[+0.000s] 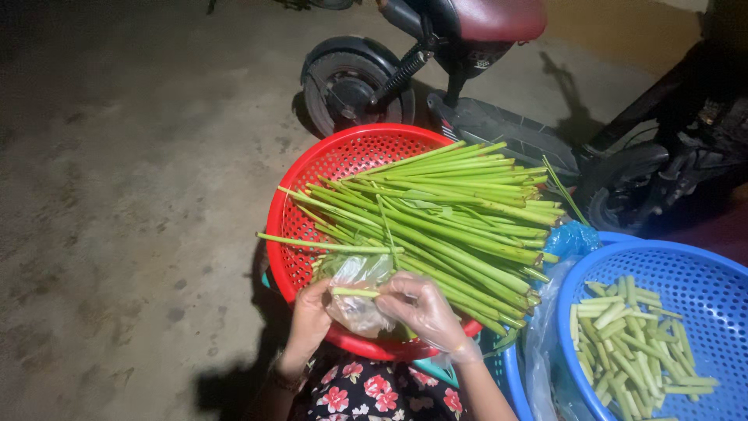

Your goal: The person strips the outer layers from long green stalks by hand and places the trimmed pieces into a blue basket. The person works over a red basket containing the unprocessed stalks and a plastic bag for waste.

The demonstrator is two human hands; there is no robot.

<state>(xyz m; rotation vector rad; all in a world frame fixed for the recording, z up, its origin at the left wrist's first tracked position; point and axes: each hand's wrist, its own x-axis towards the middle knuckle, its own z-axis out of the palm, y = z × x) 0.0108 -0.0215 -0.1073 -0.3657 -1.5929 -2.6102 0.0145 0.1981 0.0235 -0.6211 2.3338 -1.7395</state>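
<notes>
Beyond my hands, the scooter (436, 70) stands on the concrete floor (132, 195). Nearer, just above my fingers, the red basket (312, 168) carries a heap of long green stems (452, 218). Off to the right of my right hand sits the blue basket (701, 273) with short cut pieces (631, 343). My right hand (425, 308), in a clear plastic glove, pinches one green stem (354, 292); my bare left hand (312, 316) curls around its other end.

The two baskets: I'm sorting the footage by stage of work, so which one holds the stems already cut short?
The blue basket at the right holds short cut pieces. The red basket holds long whole stems.
</notes>
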